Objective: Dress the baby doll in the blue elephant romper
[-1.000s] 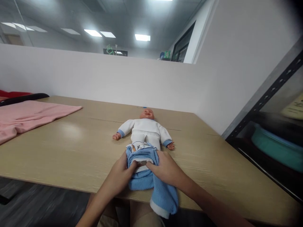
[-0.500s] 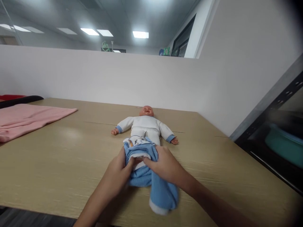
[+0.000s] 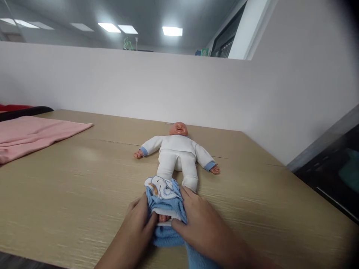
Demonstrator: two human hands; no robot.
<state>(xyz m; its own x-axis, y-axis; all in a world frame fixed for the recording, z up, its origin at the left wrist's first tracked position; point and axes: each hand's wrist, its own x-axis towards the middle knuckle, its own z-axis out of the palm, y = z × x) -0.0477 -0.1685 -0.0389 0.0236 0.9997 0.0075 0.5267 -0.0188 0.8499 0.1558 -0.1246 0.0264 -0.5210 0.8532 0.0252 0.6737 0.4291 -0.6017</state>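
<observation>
The baby doll [image 3: 177, 151] lies flat on its back on the wooden table [image 3: 70, 179], legs toward the person. The left hand [image 3: 134, 228] and right hand [image 3: 202, 224] pinch the bunched blue terry trousers [image 3: 164, 201] at its feet, fingers clamped on the cloth, so the cuff sits gathered round one foot.

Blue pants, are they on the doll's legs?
Barely: blue pants bunched at the doll's feet, held by left hand and right hand.

Doll [image 3: 176, 147]: white suit, blue cuffs. Trousers [image 3: 166, 200]: light blue, white hem, white cartoon patch with orange detail at the top. Table [image 3: 70, 186]: pale wood grain. Cloth [image 3: 33, 132]: plain pink. Wall [image 3: 112, 82]: plain white.
</observation>
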